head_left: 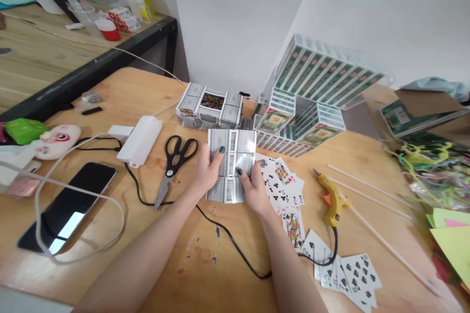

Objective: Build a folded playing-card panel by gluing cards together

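Step in hand, as judged: handling a card panel [231,166] made of several cards joined edge to edge, patterned backs up, with a narrow strip column down the middle. Panel location: held up in front of the person, near the centre of the table [220,281], in front of the card box [209,116]. Whether its lower edge touches the table: cannot tell.

Technique notes (judgement). Joints look like the weak part; support from below on both sides of the middle column should stop it folding. Thumb pressure best light and spread, since thin card creases easily. Even pull from both sides; a twist would probably open a seam. Any pressing of joints is better done flat on the table, clear of the black cable [238,242]. If the glue gun [334,200] is hot, hands should pass wide of its nozzle.

Pose. Left hand [206,171]: grasping the panel's left edge, thumb on the upper face, angled upward. Right hand [256,188]: grasping the lower right edge, thumb laid inward toward the middle column. Remaining fingers of both mostly hidden. Forearms enter from the bottom and converge on the panel; right hand sits slightly lower.
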Available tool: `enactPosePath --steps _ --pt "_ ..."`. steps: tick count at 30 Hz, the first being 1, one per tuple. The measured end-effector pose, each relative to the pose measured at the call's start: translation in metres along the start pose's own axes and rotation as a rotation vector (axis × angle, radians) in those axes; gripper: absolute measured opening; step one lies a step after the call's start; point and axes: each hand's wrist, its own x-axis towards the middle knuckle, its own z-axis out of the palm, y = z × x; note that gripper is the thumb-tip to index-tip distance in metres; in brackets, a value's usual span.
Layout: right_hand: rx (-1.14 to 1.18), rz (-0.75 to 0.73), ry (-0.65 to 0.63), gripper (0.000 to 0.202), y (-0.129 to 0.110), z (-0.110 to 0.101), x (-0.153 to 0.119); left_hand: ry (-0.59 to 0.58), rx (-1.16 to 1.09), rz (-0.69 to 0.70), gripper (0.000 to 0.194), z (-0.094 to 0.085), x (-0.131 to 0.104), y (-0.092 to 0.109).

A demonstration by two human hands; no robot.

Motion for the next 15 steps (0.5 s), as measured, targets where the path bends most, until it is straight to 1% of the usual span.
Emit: enactPosePath --steps 2,4,7,9,11,12,13,15 --pt "0.04 0.011 -0.002 0.016 0.0 0.002 -0.001 -0.019 -0.067 -0.004 0.016 0.0 0.001 -0.001" --pt "0.088 0.025 0.0 0.021 -0.001 0.002 0.0 -0.024 -0.074 0.002 0.018 -0.004 0.002 -0.001" --pt "0.229 0.078 -0.07 0.028 -0.003 -0.002 0.005 -0.058 -0.104 -0.021 0.021 -0.013 0.004 0.001" --pt "0.326 0.115 -0.096 0.032 -0.003 -0.006 0.008 -0.15 -0.152 -0.046 0.025 -0.02 0.006 0.002" --pt "0.361 0.128 -0.042 0.039 -0.001 -0.008 0.011 -0.28 -0.171 -0.078 0.028 -0.024 0.008 0.001" --pt "0.358 0.124 -0.007 0.043 0.001 -0.008 0.012 -0.322 -0.161 -0.091 0.028 -0.024 0.009 0.001" --pt "0.346 0.117 0.014 0.045 0.003 -0.008 0.013 -0.334 -0.134 -0.097 0.027 -0.024 0.009 0.001" --pt "0.3 0.102 0.015 0.047 0.009 -0.005 0.013 -0.27 -0.046 -0.075 0.023 -0.021 0.01 0.0"
